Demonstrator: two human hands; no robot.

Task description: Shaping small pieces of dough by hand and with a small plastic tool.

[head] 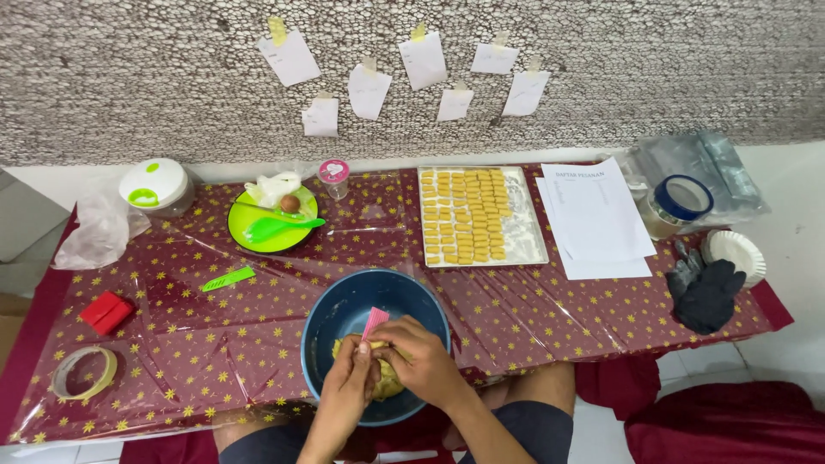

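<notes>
A lump of yellow dough (pixel 384 378) is held over the blue bowl (pixel 331 320), at the near edge of the counter (pixel 215 335). It is clasped by the left hand (pixel 348 388), while a pink ridged comb (pixel 374 322) is gripped by the right hand (pixel 423 363) and pressed against it. A shaping step appears to be in hand; a steady, light stroke would be called for next. Beyond the bowl, a tray (pixel 534 249) filled with rows of small yellow pieces (pixel 464 215) is seen, with a green plate (pixel 249 232) further left.
</notes>
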